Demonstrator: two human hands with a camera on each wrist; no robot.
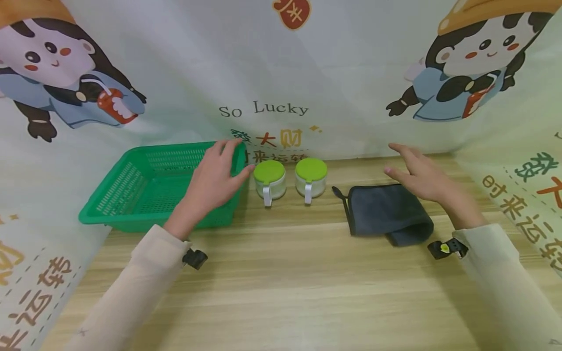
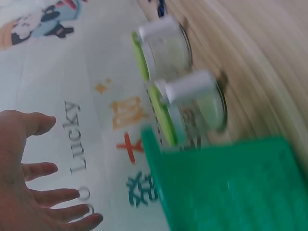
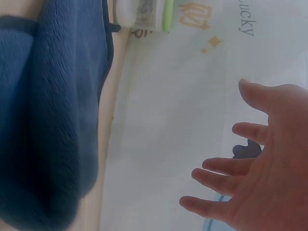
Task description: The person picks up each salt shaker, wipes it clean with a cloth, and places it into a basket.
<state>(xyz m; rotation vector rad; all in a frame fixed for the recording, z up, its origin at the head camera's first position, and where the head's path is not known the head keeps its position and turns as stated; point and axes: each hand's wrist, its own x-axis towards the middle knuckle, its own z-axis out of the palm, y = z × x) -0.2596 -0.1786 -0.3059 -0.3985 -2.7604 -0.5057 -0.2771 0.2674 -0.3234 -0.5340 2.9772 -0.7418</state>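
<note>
My left hand (image 1: 217, 178) hovers over the right side of a green plastic basket (image 1: 101, 204), fingers spread and holding nothing. Just right of it stand two clear jars with lime-green lids and white handles, the left jar (image 1: 270, 181) and the right jar (image 1: 310, 179). Above the far right corner of a folded dark blue-grey cloth (image 1: 386, 212) is my right hand (image 1: 423, 175), its fingers apart and nothing in them. In the right wrist view the cloth (image 3: 53, 110) lies well away from the right hand (image 3: 269, 154).
The wooden table (image 1: 281, 292) stretches in front of the jars and cloth. A white printed sheet (image 1: 351, 87) with cartoon figures and lettering rises along the back and both sides. The cloth has a small hanging loop (image 1: 344, 204) on its left.
</note>
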